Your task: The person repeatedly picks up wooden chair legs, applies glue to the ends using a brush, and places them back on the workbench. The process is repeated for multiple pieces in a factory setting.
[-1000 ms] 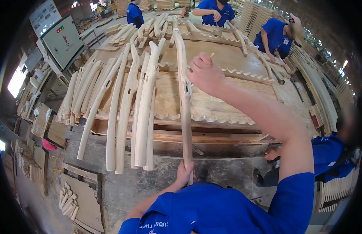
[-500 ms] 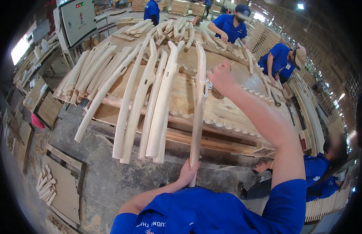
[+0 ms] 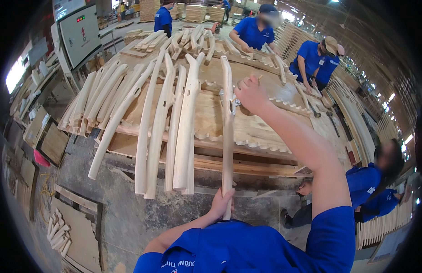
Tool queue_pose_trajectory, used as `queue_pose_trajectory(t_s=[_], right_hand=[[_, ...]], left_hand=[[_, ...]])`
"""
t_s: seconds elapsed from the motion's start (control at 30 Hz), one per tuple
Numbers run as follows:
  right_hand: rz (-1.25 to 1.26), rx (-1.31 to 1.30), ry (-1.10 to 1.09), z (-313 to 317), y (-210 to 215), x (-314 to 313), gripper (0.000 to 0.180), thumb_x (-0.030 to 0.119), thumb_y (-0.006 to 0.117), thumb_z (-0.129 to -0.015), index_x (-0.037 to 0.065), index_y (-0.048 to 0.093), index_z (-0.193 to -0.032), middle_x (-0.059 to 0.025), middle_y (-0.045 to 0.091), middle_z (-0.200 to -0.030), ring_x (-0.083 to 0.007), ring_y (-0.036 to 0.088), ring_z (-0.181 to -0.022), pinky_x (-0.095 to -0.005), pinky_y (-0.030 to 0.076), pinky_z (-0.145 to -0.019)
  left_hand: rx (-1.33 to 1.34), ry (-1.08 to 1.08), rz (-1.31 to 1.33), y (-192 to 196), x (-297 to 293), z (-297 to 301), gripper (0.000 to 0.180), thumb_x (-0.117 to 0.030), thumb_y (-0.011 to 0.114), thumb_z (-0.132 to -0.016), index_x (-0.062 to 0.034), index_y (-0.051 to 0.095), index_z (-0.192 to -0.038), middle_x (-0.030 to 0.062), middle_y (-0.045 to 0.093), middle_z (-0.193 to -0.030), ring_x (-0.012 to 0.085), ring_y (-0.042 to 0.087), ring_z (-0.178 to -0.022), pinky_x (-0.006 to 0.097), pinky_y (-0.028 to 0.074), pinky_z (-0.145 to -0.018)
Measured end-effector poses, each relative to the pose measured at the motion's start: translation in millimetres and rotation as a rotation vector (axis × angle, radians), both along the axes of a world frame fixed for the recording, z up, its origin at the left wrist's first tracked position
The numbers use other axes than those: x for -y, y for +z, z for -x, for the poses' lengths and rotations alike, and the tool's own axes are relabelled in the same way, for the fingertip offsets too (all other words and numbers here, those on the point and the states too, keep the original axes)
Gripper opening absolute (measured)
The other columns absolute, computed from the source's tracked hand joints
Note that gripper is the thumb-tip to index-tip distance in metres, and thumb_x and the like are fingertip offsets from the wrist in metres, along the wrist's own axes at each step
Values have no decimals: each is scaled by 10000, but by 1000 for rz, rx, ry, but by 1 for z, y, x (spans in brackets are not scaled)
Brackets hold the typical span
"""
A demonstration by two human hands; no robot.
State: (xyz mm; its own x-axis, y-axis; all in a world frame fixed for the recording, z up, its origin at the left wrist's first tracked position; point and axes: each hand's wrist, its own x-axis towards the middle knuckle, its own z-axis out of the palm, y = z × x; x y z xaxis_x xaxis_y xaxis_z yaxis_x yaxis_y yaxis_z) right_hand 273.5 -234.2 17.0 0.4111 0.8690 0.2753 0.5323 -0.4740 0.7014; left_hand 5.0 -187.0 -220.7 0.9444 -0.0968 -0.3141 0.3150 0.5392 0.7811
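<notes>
A long, pale, bent wooden post (image 3: 227, 145) with a slot in its upper part lies lengthwise before me, its near end close to my body. My left hand (image 3: 220, 204) is closed around that near end. Higher up, my right hand (image 3: 253, 94) is closed in a fist around a thin tan stick (image 3: 260, 77), only partly visible between the fingers. The fist sits just right of the slot. The stick's lower end is too small to make out clearly. Left of this post, several similar slotted posts (image 3: 187, 132) lie side by side, apart from my hands.
A wooden worktable (image 3: 261, 129) with scalloped strips carries the posts. A second stack of posts (image 3: 102, 93) lies at its left. Co-workers (image 3: 256, 29) in blue stand on the far and right sides. A control cabinet (image 3: 79, 38) is at far left; wood offcuts (image 3: 58, 232) lie lower left.
The view has shifted a little, so the table and post appear farther left and lower. My hands keep nearly the same places on the post. A far-right co-worker's head has lifted.
</notes>
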Motion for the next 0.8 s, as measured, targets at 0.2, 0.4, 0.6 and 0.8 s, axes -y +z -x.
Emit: queue_pose_trajectory(t_s=[0.2, 0.4, 0.6, 0.8], right_hand=[[-303, 35, 42, 7, 1, 37, 69, 132, 599, -727, 158, 570, -784, 2, 542, -818, -187, 501, -916, -361, 317, -865], [-781, -478, -185, 6, -31, 71, 110, 230, 614, -783, 125, 581, -789, -38, 601, -788, -252, 576, -804, -393, 436, -689], [-942, -570, -277, 6, -58, 70, 190, 283, 617, -803, 96, 592, -788, -61, 625, -791, -268, 601, -743, -402, 464, -604], [-953, -573, -227, -1, -73, 72, 204, 296, 631, -793, 96, 594, -775, -53, 621, -755, -260, 601, -734, -399, 462, -600]], left_hand=[[-29, -66, 148, -10, -11, 0, 313, -307, 529, -907, -66, 367, -1024, 69, 487, -609, 171, 489, -416, 297, 408, -384], [-59, -135, 198, -15, -18, 0, 275, -301, 501, -914, -77, 366, -997, 83, 499, -612, 189, 494, -419, 313, 414, -389], [-86, -128, 154, -15, -23, 0, 253, -292, 498, -914, -75, 381, -970, 84, 503, -614, 185, 496, -420, 306, 415, -392], [-58, -152, 142, -12, -28, 2, 263, -297, 502, -917, -65, 387, -958, 80, 502, -616, 180, 498, -424, 297, 415, -395]])
